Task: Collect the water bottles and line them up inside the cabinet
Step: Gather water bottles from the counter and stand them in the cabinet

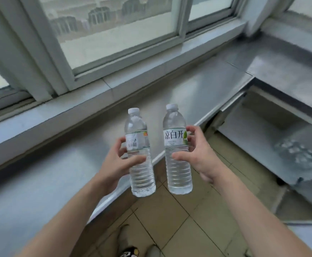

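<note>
**Two bottles held up over the steel desk**

Steel runs along the wall below a wide window [114,34]: from the head camera we look down on a long metal desk [40,173] under a pale sill [99,93], with beige floor tiles [170,219] at its near edge.

Our left hand [118,160] holds the left water bottle [139,154] upright above the edge of the desk. Its grip is wrapped round the bottle's middle, the thumb lying across the front just below the label and the fingertips showing at the label's left side. This bottle shows us its barcode side, and its white cap is on.

Our right hand [197,154] holds the right water bottle [177,151] upright just beside the first, the two bottles apart with a narrow gap between them. Its grip pinches the bottle round the label band, the thumb on the front below the label and the fingers curled at the right side. The label carries large Chinese characters and a green leaf. Both bottles look full of clear water.

At the right, under the steel top, the open cabinet [262,130] shows a pale shelf. On that shelf lies a shrink-wrapped pack of bottles [298,154], well apart from our hands.

A shoe [131,254] shows at the bottom edge on the tiles.
</note>
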